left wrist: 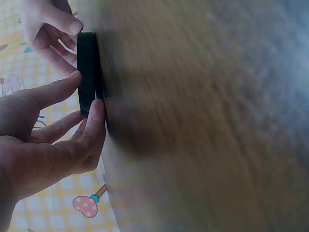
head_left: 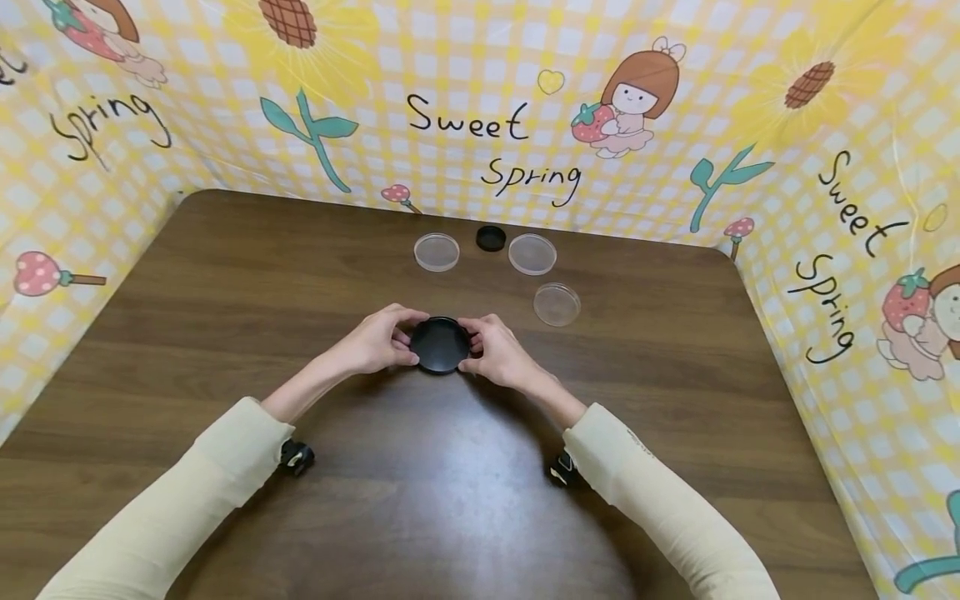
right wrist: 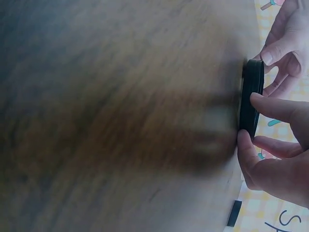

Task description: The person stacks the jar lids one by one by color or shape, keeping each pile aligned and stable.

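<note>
Both hands hold a round black lid by opposite sides, near the middle of the table. My left hand grips its left rim between thumb and fingers; on the other side, my right hand pinches the right rim. From the left wrist, the lid appears edge-on as a shallow dark disc, close over the tabletop. The right wrist view also has the lid edge-on, with fingertips at its side wall.
Behind the hands lie clear round dishes: one at back left, one at back right, and a nearer one. A smaller black round cap sits between the back two. Patterned yellow cloth borders the brown table.
</note>
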`<state>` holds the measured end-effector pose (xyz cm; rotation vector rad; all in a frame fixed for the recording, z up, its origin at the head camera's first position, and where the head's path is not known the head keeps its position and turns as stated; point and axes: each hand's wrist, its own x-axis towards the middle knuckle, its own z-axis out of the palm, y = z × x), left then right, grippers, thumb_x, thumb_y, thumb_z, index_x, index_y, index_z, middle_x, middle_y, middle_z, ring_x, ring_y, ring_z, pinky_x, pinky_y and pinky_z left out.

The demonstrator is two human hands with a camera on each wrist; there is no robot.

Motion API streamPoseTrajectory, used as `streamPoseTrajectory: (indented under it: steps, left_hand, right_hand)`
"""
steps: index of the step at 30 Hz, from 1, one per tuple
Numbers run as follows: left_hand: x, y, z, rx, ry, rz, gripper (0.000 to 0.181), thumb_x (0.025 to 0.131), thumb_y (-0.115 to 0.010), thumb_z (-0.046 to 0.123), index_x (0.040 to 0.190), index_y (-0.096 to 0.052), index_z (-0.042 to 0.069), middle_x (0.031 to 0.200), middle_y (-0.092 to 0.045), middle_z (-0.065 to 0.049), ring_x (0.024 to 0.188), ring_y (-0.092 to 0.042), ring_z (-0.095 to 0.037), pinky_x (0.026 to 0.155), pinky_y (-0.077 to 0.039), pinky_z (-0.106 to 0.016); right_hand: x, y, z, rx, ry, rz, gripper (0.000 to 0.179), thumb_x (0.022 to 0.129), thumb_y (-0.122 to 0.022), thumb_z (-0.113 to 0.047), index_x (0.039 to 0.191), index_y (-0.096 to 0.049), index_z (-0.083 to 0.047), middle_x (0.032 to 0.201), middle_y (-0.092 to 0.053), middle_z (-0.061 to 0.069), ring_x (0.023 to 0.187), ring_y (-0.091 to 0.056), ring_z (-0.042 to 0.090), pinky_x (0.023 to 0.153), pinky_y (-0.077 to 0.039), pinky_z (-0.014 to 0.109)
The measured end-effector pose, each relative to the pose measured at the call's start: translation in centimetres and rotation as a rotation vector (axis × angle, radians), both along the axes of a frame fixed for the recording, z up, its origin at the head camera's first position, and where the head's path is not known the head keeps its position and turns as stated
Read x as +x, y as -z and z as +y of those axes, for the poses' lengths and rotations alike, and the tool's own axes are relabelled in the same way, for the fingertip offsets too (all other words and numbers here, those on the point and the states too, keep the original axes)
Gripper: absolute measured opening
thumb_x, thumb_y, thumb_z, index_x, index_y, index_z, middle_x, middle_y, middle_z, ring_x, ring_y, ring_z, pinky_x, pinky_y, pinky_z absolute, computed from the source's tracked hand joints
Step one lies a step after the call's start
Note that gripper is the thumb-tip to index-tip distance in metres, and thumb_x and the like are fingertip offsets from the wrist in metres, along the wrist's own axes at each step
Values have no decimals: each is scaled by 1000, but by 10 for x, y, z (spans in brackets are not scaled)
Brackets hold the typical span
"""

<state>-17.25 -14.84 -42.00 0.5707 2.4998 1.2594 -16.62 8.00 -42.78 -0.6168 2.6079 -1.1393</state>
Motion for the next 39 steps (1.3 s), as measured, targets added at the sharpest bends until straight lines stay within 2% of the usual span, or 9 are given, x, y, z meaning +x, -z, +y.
streamPoseTrajectory:
  steps: [10,18,26,35,39]
  left_hand:
    - [1,0,-4,-24,7,23,61,74,-78,-5,130,-53,-7,118,-51,-23,96,-60,-32,79,-54,-32]
    - [1,6,-7,13,11,6,66,71,-80,-7,130,-51,-8,115,-49,-24,94,-58,-31,76,-54,-27]
    - [3,6,-6,-3,39,34,63,68,-82,-7,123,-52,-11,104,-51,-25,87,-56,-29,75,-55,-33]
    - [7,4,-11,21,56,14,63,70,-81,-6,124,-50,-12,105,-50,-25,89,-55,-30,77,-54,-34]
    - [7,4,-11,-3,46,14,61,72,-80,-2,125,-51,-12,106,-49,-25,90,-54,-29,78,-54,-34]
  right_hand:
    - [1,-1,-2,6,-5,13,67,75,-79,3,135,-51,4,118,-48,21,99,-61,28,86,-50,24]
    - [0,-1,-2,-1,-32,4,66,75,-79,1,135,-51,5,117,-48,20,100,-60,28,88,-49,25]
    - [2,-4,-4,7,-70,-22,64,74,-80,2,132,-52,6,117,-49,20,99,-58,27,87,-50,26]
    - [4,-6,-8,-2,-70,-42,64,73,-79,5,130,-52,8,117,-48,22,98,-58,28,84,-50,23]
    - [4,-6,-8,5,-73,-49,65,74,-79,4,132,-50,7,117,-48,21,99,-58,28,85,-50,22]
